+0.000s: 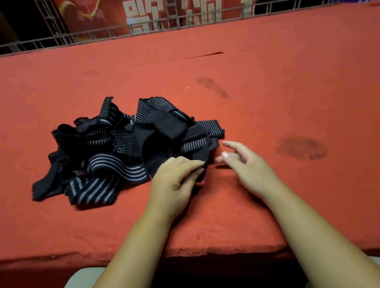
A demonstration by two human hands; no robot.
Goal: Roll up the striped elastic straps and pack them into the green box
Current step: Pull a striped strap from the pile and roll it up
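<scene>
Over on the left, the heap of striped elastic straps (123,147) is lying tangled on the red-covered table (268,62), left of centre, black bands with pale stripes flopping over one another. One broad strap is curling along the near edge of the heap.

At the heap's near right corner, the left hand (175,179) is working: its fingers are curling over the dark strap end (201,156) and pinching it against the cloth.

Just beside it to the right, the right hand (245,165) is hovering with fingers spread and loose, gripping nothing; whether its fingertips are touching the cloth is hard to tell.

Further right, a dark stain (301,149) is showing on the cloth. Along the far edge a metal railing (178,23) is running, with a red banner (155,7) hanging behind it.
</scene>
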